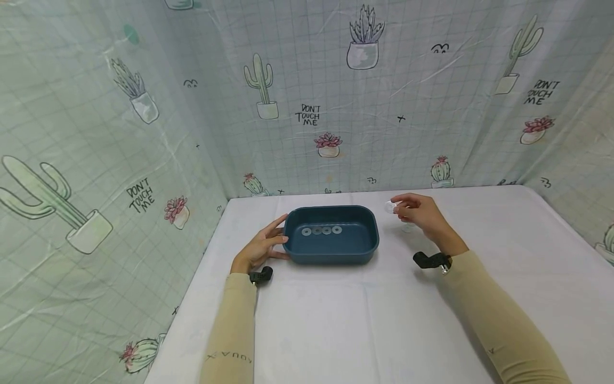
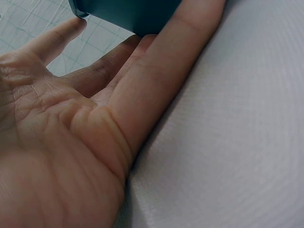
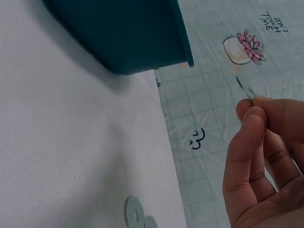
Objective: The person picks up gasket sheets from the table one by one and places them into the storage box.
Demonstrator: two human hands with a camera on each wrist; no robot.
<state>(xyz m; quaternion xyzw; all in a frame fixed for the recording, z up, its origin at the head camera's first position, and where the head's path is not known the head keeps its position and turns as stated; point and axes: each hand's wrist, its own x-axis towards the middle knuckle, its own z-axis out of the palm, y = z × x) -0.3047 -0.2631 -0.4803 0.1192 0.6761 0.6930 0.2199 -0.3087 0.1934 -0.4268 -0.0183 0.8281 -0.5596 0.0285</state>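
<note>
washers [image 1: 320,230] lay inside a blue tub [image 1: 333,260], left hand [image 1: 261,247] touched its left end, fingers apart, right hand [image 1: 420,212] pinched a separate washer [image 1: 389,207]

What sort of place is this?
Probably a makeshift indoor recording booth: cactus-print cloth hangs behind and along both sides, a white-covered table serves as work surface, and each wrist wears a black camera.

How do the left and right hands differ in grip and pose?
The left hand rests spread fingers against the blue tray; the right hand pinches at least one thin, pale disc. The left hand is down at the table; the right hand is held above it. Both have black wrist devices and tan sleeves.
</note>
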